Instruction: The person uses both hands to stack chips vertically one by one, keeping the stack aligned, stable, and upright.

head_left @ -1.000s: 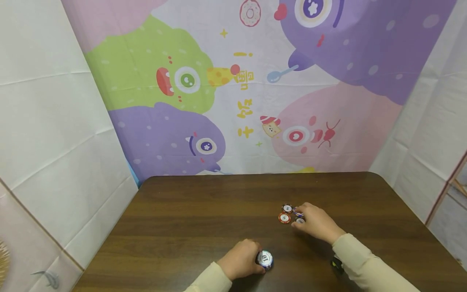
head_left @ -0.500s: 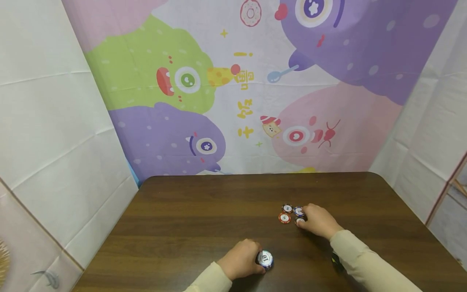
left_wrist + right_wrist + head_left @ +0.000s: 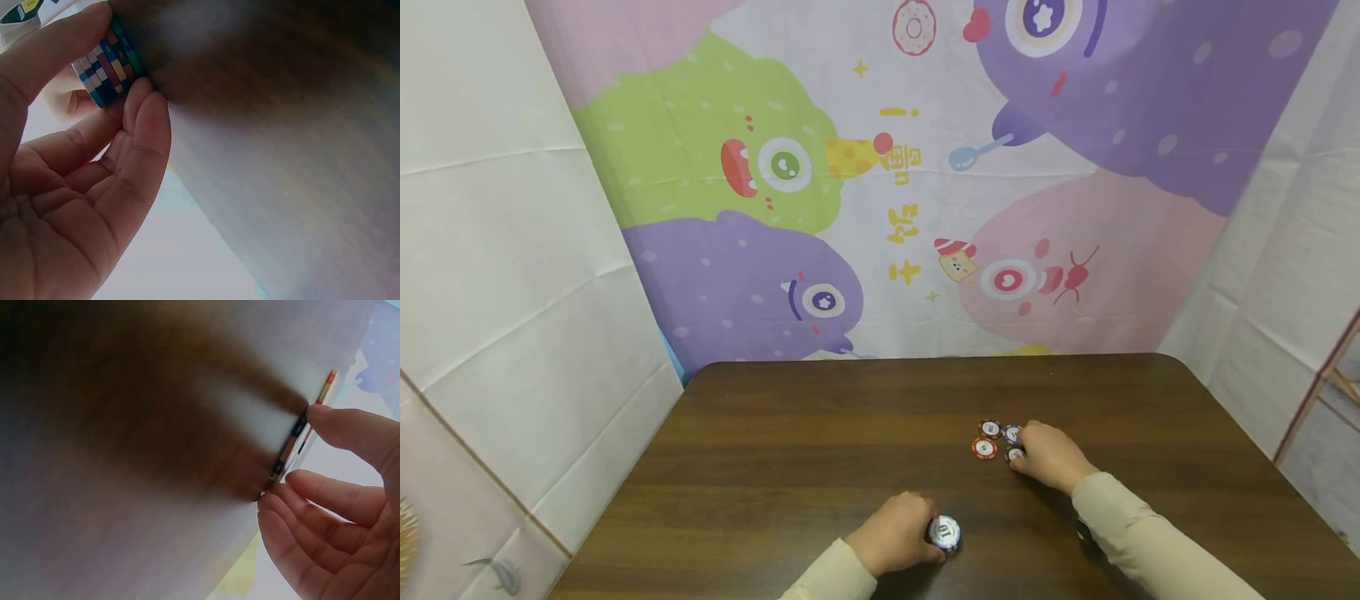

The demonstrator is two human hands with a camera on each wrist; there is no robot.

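Observation:
My left hand (image 3: 895,533) grips a short stack of poker chips (image 3: 945,533), topped by a white-faced chip marked 10. In the left wrist view, the stack's striped edges (image 3: 111,65) show between thumb and fingers. Farther back on the right, my right hand (image 3: 1054,456) pinches the rim of a black poker chip (image 3: 1014,455) lying on the table; the right wrist view has thumb and fingertips at opposite edges of that black chip (image 3: 289,449). A blue chip (image 3: 1012,433) lies by its fingers, partly covered. Left of these lie a red chip (image 3: 985,448) and a dark chip (image 3: 991,428).
The brown wooden table (image 3: 790,442) reaches back to a cloth backdrop (image 3: 887,317) printed with cartoon monsters. Light cloth also hangs at both sides. A small dark object (image 3: 1086,533) shows beside the right sleeve, mostly hidden.
My right hand has shifted slightly right and nearer, uncovering more of the blue chip, and its thumb now touches the black chip. The left hand and its stack have stayed put.

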